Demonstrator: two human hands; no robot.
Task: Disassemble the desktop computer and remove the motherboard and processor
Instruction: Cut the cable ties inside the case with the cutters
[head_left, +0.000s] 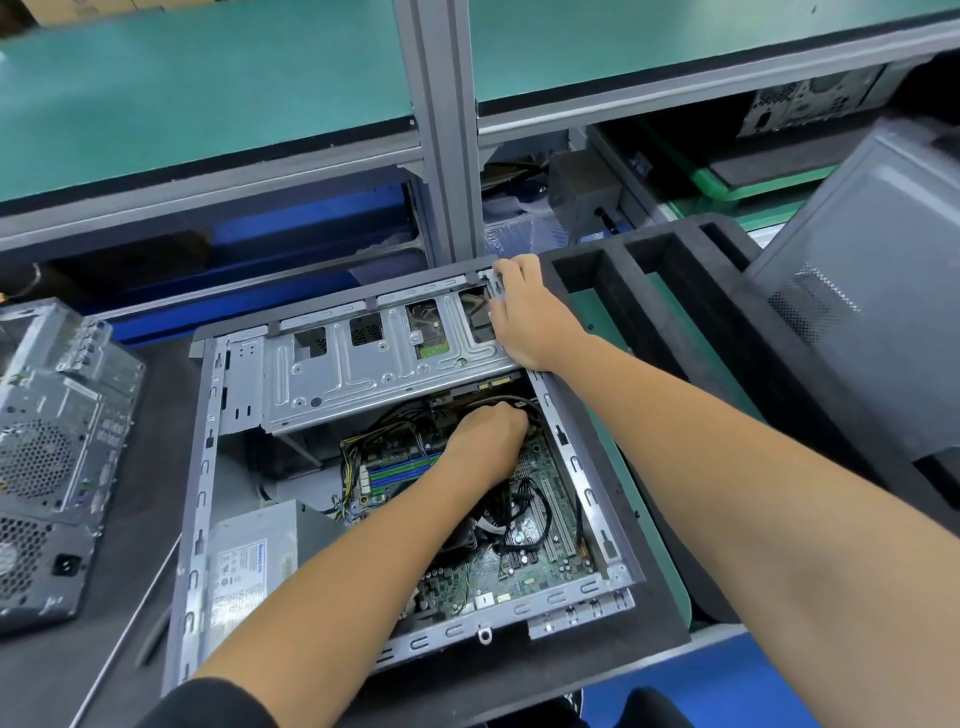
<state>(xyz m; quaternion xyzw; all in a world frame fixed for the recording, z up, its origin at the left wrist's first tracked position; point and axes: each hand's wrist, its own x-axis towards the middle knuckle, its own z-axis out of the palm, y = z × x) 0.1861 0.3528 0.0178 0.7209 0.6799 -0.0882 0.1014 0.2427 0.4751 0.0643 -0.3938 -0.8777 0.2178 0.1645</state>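
An open desktop case (200, 467) lies on its side on the bench. Inside it, the green motherboard (540, 566) shows at the right, a grey power supply (249, 561) at the lower left, and a metal drive cage (363, 374) across the top. My left hand (483, 441) reaches in under the cage, its fingers curled round black cables (535, 499) near the board's upper edge. My right hand (524, 317) grips the cage's far right corner at the case rim. The processor is hidden.
A second grey computer case (52, 457) stands at the left. A black foam tray (670, 291) with slots lies to the right, and a removed side panel (872, 291) leans at the far right. A grey upright post (441, 130) and green shelves rise behind.
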